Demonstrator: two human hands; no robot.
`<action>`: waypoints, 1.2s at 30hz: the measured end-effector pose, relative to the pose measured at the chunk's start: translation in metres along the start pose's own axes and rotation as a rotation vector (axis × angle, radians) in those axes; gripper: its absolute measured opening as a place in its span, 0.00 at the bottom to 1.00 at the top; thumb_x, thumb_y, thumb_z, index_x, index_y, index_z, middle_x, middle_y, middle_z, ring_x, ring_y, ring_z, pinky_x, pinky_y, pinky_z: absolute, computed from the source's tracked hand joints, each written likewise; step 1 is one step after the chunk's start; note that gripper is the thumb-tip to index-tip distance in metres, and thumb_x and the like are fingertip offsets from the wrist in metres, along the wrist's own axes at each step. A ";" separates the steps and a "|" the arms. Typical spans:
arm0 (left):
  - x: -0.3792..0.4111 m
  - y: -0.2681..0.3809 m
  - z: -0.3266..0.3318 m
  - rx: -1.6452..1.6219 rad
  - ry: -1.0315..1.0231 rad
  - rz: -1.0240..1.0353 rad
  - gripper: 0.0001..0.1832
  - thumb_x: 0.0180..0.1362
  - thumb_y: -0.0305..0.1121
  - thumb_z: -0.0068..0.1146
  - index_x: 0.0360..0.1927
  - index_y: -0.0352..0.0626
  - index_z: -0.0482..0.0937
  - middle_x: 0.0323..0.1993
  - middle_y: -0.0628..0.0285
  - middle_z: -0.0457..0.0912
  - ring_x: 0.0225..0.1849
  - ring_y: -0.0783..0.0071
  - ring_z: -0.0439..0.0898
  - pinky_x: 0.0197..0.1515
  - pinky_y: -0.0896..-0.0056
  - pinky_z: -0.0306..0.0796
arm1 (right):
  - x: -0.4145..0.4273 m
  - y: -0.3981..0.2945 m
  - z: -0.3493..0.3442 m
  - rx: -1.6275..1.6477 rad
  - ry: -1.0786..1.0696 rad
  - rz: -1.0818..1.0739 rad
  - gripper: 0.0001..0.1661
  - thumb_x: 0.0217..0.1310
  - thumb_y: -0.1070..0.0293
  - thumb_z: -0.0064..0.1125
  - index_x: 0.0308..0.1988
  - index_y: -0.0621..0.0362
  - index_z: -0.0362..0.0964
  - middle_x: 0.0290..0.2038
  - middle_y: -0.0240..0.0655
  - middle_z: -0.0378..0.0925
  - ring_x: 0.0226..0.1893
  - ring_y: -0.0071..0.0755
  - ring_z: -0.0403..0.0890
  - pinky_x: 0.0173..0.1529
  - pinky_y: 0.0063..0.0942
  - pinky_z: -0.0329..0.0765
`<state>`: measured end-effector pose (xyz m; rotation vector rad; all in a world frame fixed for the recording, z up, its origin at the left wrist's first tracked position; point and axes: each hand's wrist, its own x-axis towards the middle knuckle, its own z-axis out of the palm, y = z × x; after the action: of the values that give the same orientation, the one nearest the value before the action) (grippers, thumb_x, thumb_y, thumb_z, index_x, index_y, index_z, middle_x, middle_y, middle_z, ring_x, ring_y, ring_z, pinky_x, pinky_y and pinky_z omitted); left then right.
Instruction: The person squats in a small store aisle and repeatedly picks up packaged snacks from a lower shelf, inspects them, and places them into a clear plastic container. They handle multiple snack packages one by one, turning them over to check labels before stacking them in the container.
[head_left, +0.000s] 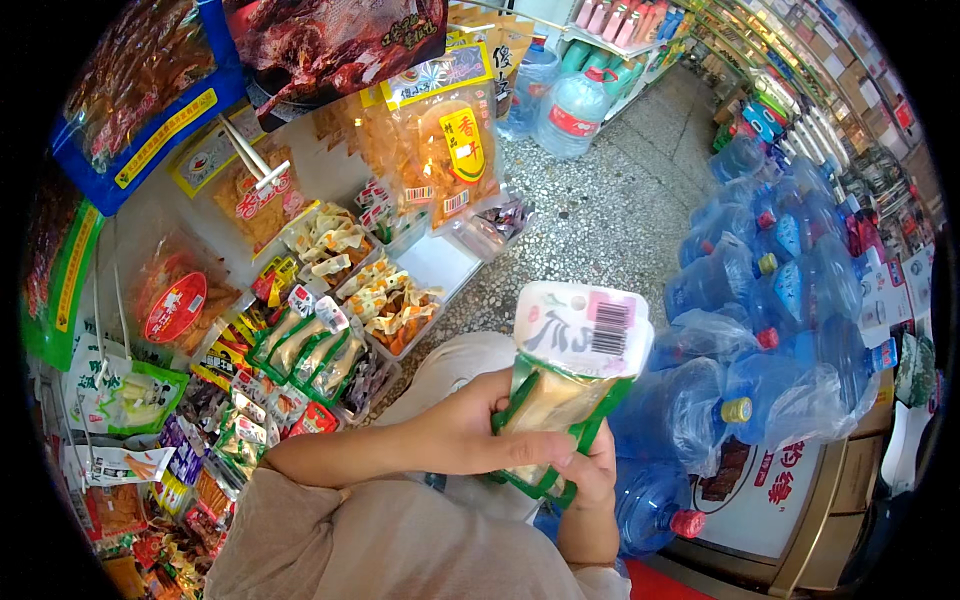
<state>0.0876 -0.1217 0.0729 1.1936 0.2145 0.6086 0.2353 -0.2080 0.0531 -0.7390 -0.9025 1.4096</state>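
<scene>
My left hand (487, 431) and my right hand (596, 469) both hold a stack of green-edged, vacuum-sealed snack packets (559, 397) in front of my body. White printed header cards with a barcode stand at the top of the stack, tilted slightly. The thumbs lie across the lower front of the packets; most of the other fingers are hidden behind. To the left, similar green-edged packets (307, 349) lie in a display box among other small snack packs. A box of orange-and-cream wrapped snacks (394, 307) sits beside them.
Large bagged snacks (450, 135) hang from white hooks at upper left. Big blue water bottles (675, 405), several in clear plastic, crowd the right side. A clear water jug with a red handle (574, 112) stands on the speckled floor (570, 225) near stocked shelves. Cardboard boxes (847, 480) are at lower right.
</scene>
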 end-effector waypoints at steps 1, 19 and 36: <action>-0.001 -0.001 -0.001 0.033 -0.039 -0.013 0.31 0.54 0.35 0.58 0.59 0.37 0.60 0.50 0.62 0.71 0.49 0.81 0.68 0.45 0.77 0.66 | 0.000 0.000 -0.001 0.015 -0.010 0.008 0.35 0.52 0.76 0.50 0.59 0.68 0.49 0.55 0.42 0.63 0.56 0.34 0.65 0.59 0.32 0.59; 0.005 -0.013 0.001 0.242 0.244 0.139 0.21 0.54 0.31 0.55 0.51 0.37 0.68 0.43 0.61 0.76 0.43 0.74 0.74 0.45 0.73 0.67 | 0.018 -0.013 0.011 -0.914 0.414 -0.592 0.34 0.40 0.54 0.68 0.43 0.64 0.64 0.36 0.34 0.67 0.32 0.26 0.68 0.39 0.23 0.66; -0.009 0.004 0.000 0.095 0.048 0.077 0.26 0.65 0.30 0.34 0.64 0.34 0.44 0.57 0.58 0.60 0.59 0.75 0.58 0.58 0.74 0.54 | 0.027 -0.034 0.012 -0.210 0.695 -0.519 0.41 0.43 0.51 0.56 0.48 0.72 0.55 0.17 0.38 0.68 0.10 0.23 0.65 0.12 0.16 0.61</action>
<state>0.0790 -0.1254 0.0753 1.2849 0.2409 0.7013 0.2405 -0.1840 0.0903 -0.9807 -0.6216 0.5366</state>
